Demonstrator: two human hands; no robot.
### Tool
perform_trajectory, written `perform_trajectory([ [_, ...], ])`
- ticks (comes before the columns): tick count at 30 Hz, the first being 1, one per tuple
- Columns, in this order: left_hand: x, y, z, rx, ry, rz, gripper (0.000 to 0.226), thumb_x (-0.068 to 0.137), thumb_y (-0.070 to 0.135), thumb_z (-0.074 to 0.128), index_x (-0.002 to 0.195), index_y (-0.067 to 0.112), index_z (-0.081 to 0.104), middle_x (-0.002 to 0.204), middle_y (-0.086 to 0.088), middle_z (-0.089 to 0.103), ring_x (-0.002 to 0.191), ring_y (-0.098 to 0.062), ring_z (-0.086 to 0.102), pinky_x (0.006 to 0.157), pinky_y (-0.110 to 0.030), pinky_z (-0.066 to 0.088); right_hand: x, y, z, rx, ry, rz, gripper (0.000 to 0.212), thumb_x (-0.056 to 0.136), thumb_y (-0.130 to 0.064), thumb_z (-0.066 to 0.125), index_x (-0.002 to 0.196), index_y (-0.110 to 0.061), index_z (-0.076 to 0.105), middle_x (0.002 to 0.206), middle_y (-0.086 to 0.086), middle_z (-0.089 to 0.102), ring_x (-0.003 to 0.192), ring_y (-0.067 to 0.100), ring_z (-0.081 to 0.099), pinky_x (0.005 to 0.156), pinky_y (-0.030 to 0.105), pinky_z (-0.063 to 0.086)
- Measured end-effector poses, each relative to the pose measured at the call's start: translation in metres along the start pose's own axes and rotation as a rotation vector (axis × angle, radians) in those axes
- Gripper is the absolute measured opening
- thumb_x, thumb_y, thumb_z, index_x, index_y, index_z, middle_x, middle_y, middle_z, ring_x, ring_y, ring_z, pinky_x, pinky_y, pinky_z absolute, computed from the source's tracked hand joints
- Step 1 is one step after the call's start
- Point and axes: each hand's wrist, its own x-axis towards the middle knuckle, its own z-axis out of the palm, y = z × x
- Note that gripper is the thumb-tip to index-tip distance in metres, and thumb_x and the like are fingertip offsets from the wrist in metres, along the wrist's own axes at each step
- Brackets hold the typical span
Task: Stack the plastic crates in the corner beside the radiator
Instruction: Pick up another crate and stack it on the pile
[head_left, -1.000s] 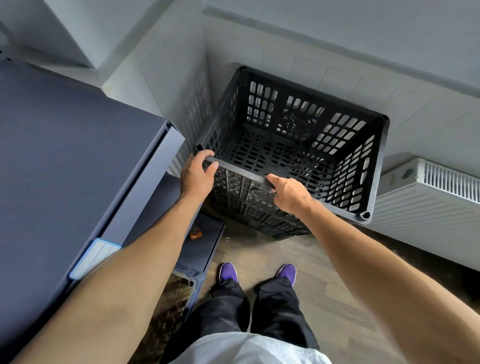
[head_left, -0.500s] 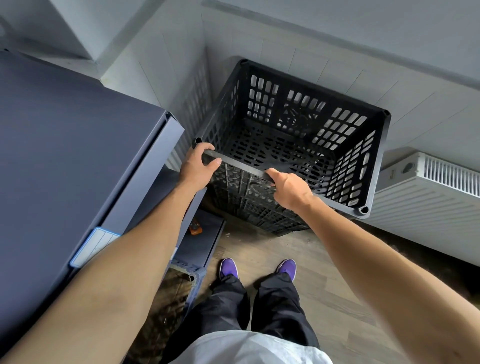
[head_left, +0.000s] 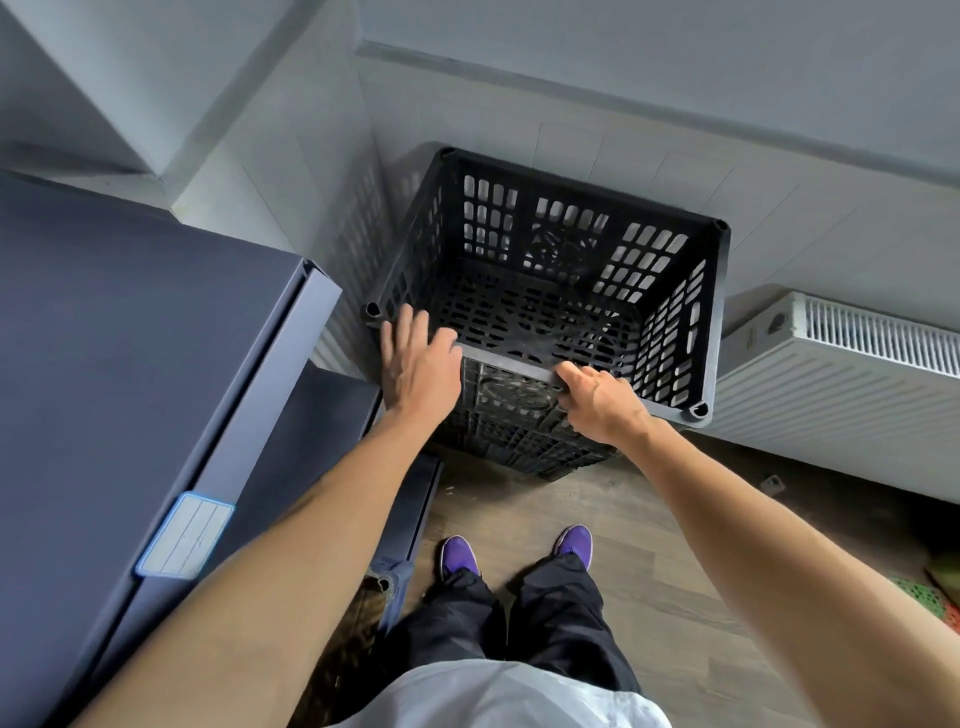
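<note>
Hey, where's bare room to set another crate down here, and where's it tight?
Bare wood floor runs between the shoes and the crate stack, toward the radiator. The top crate is empty inside. Tight: the gap between stack and blue cabinet, beside the left hand; the right hand grips the near rim.

Two pale grey walls (head_left: 291, 104) met in a corner at upper centre of the frame, their lower part faced with pale tiles (head_left: 779, 208) below a grey moulding band (head_left: 571, 67). A dark blue-grey metal cabinet (head_left: 130, 338) filled the left side, with a blue-edged white label (head_left: 184, 535) on its front edge at lower left. A white panel radiator (head_left: 831, 405) stood along the wall at right. Brown wood-look planks covered the floor (head_left: 649, 571) at lower centre. The light was soft and even.
</note>
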Motion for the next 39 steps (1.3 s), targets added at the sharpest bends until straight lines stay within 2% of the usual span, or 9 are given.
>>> perform_trajectory([
  [4, -0.002, 0.01, 0.008, -0.091, -0.154, 0.097, 0.04, 0.097, 0.044, 0.046, 0.129, 0.022, 0.056, 0.149, -0.006, 0.041, 0.147, -0.026, 0.016, 0.119, -0.047, 0.001, -0.001, -0.001, -0.002, 0.062, -0.007, 0.01, 0.034, 0.099, -0.049, 0.035, 0.116, -0.022, 0.047, 0.113, 0.008, 0.062, 0.104, 0.031, 0.057, 0.088, 0.044, 0.04],
  [8, 0.004, 0.003, 0.01, -0.08, -0.266, 0.105, 0.041, 0.098, 0.051, 0.04, 0.131, 0.029, 0.049, 0.155, -0.005, 0.03, 0.149, -0.023, 0.002, 0.118, -0.047, -0.006, -0.001, 0.014, -0.019, 0.265, -0.128, -0.012, 0.044, 0.105, -0.044, 0.027, 0.134, -0.02, 0.051, 0.13, 0.008, 0.06, 0.115, 0.028, 0.055, 0.088, 0.033, 0.04],
  [11, 0.007, 0.004, 0.01, -0.049, -0.322, 0.095, 0.043, 0.098, 0.052, 0.035, 0.134, 0.031, 0.044, 0.158, -0.007, 0.023, 0.149, -0.023, -0.005, 0.118, -0.047, -0.01, -0.004, 0.027, -0.023, 0.269, -0.185, 0.05, 0.051, 0.104, -0.049, 0.025, 0.136, -0.02, 0.051, 0.123, 0.009, 0.062, 0.113, 0.029, 0.056, 0.083, 0.03, 0.036],
  [13, 0.007, 0.004, 0.011, -0.031, -0.343, 0.089, 0.044, 0.099, 0.053, 0.032, 0.137, 0.031, 0.04, 0.16, -0.008, 0.017, 0.148, -0.023, -0.01, 0.117, -0.047, -0.012, -0.005, 0.027, -0.022, 0.279, -0.193, 0.062, 0.053, 0.104, -0.051, 0.023, 0.137, -0.02, 0.051, 0.116, 0.008, 0.063, 0.111, 0.029, 0.058, 0.084, 0.032, 0.039],
  [19, 0.013, 0.005, 0.007, -0.026, -0.434, 0.063, 0.044, 0.1, 0.052, 0.03, 0.14, 0.034, 0.035, 0.162, -0.009, 0.008, 0.147, -0.023, -0.017, 0.116, -0.048, -0.016, -0.002, 0.025, -0.021, 0.274, -0.192, 0.092, 0.058, 0.102, -0.056, 0.022, 0.143, -0.022, 0.045, 0.13, 0.009, 0.06, 0.117, 0.031, 0.056, 0.097, 0.04, 0.043],
  [22, 0.011, 0.007, 0.007, -0.027, -0.429, 0.046, 0.044, 0.1, 0.051, 0.032, 0.14, 0.034, 0.037, 0.162, -0.008, 0.006, 0.147, -0.022, -0.018, 0.116, -0.047, -0.016, -0.003, 0.027, -0.015, 0.222, -0.158, 0.12, 0.059, 0.1, -0.06, 0.018, 0.139, -0.027, 0.048, 0.121, 0.009, 0.064, 0.113, 0.032, 0.058, 0.097, 0.047, 0.043],
  [26, 0.004, 0.013, 0.005, -0.039, -0.382, 0.012, 0.05, 0.099, 0.051, 0.036, 0.145, 0.032, 0.034, 0.163, -0.007, 0.003, 0.148, -0.02, -0.015, 0.118, -0.046, -0.01, -0.01, 0.023, -0.009, 0.111, -0.095, 0.131, 0.033, 0.105, -0.042, 0.022, 0.105, -0.025, 0.05, 0.104, 0.01, 0.062, 0.098, 0.034, 0.059, 0.084, 0.044, 0.043],
  [33, -0.043, 0.036, -0.006, -0.17, -0.314, -0.072, 0.063, 0.099, 0.037, 0.044, 0.154, 0.031, 0.014, 0.163, 0.003, -0.011, 0.148, -0.017, -0.013, 0.12, -0.045, 0.006, -0.024, 0.027, -0.001, 0.189, 0.053, 0.074, 0.038, 0.103, -0.034, 0.035, 0.135, -0.023, 0.05, 0.125, 0.012, 0.06, 0.113, 0.034, 0.054, 0.096, 0.044, 0.039],
  [39, -0.085, 0.071, -0.003, -0.304, -0.35, -0.178, 0.054, 0.098, 0.034, 0.049, 0.148, 0.033, 0.029, 0.162, 0.001, 0.004, 0.148, -0.022, 0.009, 0.115, -0.046, 0.027, -0.062, 0.034, -0.007, 0.166, 0.104, -0.061, 0.064, 0.092, -0.029, 0.058, 0.149, -0.012, 0.034, 0.143, 0.012, 0.048, 0.13, 0.032, 0.043, 0.107, 0.041, 0.036],
])
